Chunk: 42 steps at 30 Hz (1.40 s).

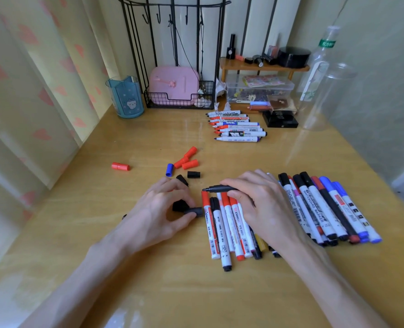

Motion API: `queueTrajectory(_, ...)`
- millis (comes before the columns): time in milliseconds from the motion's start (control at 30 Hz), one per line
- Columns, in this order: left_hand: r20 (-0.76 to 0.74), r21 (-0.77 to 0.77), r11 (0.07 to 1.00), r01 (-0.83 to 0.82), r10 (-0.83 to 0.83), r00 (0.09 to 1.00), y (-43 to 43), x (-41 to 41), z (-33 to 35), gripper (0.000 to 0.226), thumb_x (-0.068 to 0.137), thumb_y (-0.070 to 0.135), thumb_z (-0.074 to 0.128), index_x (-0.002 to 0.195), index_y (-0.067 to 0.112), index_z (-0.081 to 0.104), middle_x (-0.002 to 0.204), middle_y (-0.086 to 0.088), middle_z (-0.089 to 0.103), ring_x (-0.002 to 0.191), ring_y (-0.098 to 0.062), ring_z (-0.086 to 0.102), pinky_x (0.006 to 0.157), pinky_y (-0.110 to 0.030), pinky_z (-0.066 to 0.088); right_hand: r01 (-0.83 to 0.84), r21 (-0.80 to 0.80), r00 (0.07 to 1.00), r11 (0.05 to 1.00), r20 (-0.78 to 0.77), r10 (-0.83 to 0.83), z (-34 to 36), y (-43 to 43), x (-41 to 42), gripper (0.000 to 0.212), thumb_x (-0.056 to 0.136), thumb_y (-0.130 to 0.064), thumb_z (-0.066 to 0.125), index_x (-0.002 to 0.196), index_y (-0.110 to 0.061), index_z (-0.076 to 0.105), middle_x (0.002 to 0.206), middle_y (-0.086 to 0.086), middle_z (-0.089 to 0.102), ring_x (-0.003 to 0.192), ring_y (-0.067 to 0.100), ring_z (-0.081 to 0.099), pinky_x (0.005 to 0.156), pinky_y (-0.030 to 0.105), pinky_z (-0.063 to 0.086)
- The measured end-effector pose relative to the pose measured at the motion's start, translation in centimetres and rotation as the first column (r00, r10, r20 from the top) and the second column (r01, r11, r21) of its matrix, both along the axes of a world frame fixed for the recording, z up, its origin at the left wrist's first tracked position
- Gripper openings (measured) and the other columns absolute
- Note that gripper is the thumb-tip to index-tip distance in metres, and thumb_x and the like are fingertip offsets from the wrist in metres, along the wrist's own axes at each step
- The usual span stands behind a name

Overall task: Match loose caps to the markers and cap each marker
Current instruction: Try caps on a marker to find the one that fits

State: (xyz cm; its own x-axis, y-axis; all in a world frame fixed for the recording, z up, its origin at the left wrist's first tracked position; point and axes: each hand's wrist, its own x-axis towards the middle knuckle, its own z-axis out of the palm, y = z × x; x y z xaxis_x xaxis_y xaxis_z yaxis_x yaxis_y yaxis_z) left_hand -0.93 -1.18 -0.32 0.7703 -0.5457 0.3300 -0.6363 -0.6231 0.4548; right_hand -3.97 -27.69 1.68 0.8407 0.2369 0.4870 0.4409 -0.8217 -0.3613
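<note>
My right hand (255, 200) grips a black uncapped marker (216, 188), its tip pointing left. My left hand (163, 204) pinches a black cap (194, 211) between thumb and fingers, just left of the marker tip; another black cap (179, 205) lies under its fingers. Capped markers (222, 228) lie in a row below my hands, and a second capped pile (326, 207) sits at the right. Uncapped markers (237, 126) lie in a row further back. Loose red caps (186, 159), a blue cap (169, 169) and black caps (193, 174) lie in the middle, one red cap (120, 166) apart at the left.
A blue pen cup (126, 97) and a black wire rack (179, 98) with a pink case stand at the back. A wooden shelf (262, 66), a clear box (258, 89), a black box (280, 119) and clear bottles (319, 91) are at the back right.
</note>
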Motion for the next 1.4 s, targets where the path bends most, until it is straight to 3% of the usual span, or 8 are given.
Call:
queueTrajectory(200,-0.103,-0.218,0.973,-0.080,0.059,0.993,-0.3,-0.4,0.9,0.013,0.098,0.039,0.064,0.108,0.031,0.066,0.097,0.024,0.068,0.089,-0.011,0.064,0.079,-0.023,0.048,-0.014,0.044,0.999,0.999,0.036,0.012,0.1,0.0,0.1,0.029,0.097,-0.011,0.068,0.124,-0.021,0.075,0.097,-0.009,0.067,0.092,0.015,0.055,0.085,0.040,0.049)
queueTrajectory(333,-0.140,-0.284,0.953,-0.102,0.064,0.988,-0.3,-0.2,0.8,0.014,0.098,0.032,0.069,0.112,0.030,0.067,0.102,0.017,0.074,0.091,-0.017,0.070,0.082,-0.038,0.054,-0.035,0.051,0.998,0.998,0.047,0.032,0.4,0.2,-0.1,0.029,0.098,-0.010,0.067,0.124,-0.019,0.075,0.098,-0.008,0.067,0.093,0.014,0.056,0.084,0.034,0.050)
queueTrajectory(467,-0.124,-0.297,0.949,-0.100,0.066,0.990,-0.3,-0.1,0.9,0.024,0.096,0.036,0.070,0.119,0.031,0.071,0.108,0.015,0.074,0.090,-0.021,0.070,0.075,-0.037,0.054,-0.040,0.027,0.998,0.999,0.041,0.039,0.4,0.4,-0.2,0.030,0.096,-0.009,0.070,0.123,-0.021,0.075,0.098,-0.010,0.066,0.093,0.012,0.055,0.085,0.023,0.043)
queueTrajectory(600,-0.130,-0.319,0.944,-0.079,0.039,0.991,-0.7,-0.4,1.1,0.020,0.097,0.033,0.071,0.115,0.025,0.073,0.102,0.014,0.074,0.088,-0.020,0.070,0.075,-0.035,0.054,-0.082,0.035,0.996,0.996,0.026,0.081,0.2,0.6,-0.2,0.028,0.097,-0.012,0.070,0.124,-0.021,0.075,0.097,-0.011,0.065,0.090,0.012,0.054,0.083,0.027,0.045)
queueTrajectory(800,-0.176,-0.307,0.948,-0.081,0.027,0.984,-0.8,-0.9,1.3,0.015,0.099,0.026,0.068,0.112,0.021,0.071,0.088,0.009,0.076,0.086,-0.009,0.075,0.087,-0.037,0.058,-0.129,0.032,0.991,0.991,0.035,0.128,0.0,1.1,-0.4,0.027,0.100,-0.019,0.067,0.125,-0.020,0.074,0.095,-0.010,0.065,0.087,0.010,0.054,0.076,0.031,0.049)
queueTrajectory(1100,-0.133,-0.372,0.922,-0.104,0.059,0.989,-1.5,-1.5,2.1,0.013,0.099,0.022,0.069,0.111,0.020,0.074,0.080,0.010,0.076,0.083,-0.010,0.076,0.086,-0.034,0.058,-0.109,0.063,0.990,0.992,0.095,0.103,0.0,1.9,-0.7,0.032,0.093,-0.002,0.073,0.121,-0.017,0.076,0.090,-0.010,0.068,0.083,0.012,0.059,0.071,0.028,0.049)
queueTrajectory(1300,-0.110,-0.347,0.933,-0.099,0.064,0.992,-1.6,-1.7,2.0,0.013,0.100,0.030,0.067,0.111,0.025,0.072,0.081,0.016,0.075,0.065,-0.018,0.075,0.075,-0.037,0.059,-0.128,0.040,0.983,0.991,0.137,0.122,0.0,1.7,-0.7,0.035,0.097,-0.013,0.052,0.121,-0.019,0.076,0.090,-0.012,0.070,0.082,0.014,0.064,0.062,0.039,0.053)
queueTrajectory(1400,-0.080,-0.385,0.917,-0.100,0.075,0.994,-1.9,-1.9,2.2,0.010,0.101,0.021,0.069,0.110,0.020,0.073,0.078,0.013,0.075,0.073,-0.012,0.075,0.076,-0.034,0.059,-0.126,0.089,0.981,0.988,0.157,0.111,0.2,1.8,-0.8,0.042,0.094,-0.009,0.045,0.118,-0.018,0.077,0.089,-0.010,0.069,0.083,0.014,0.066,0.061,0.038,0.053)
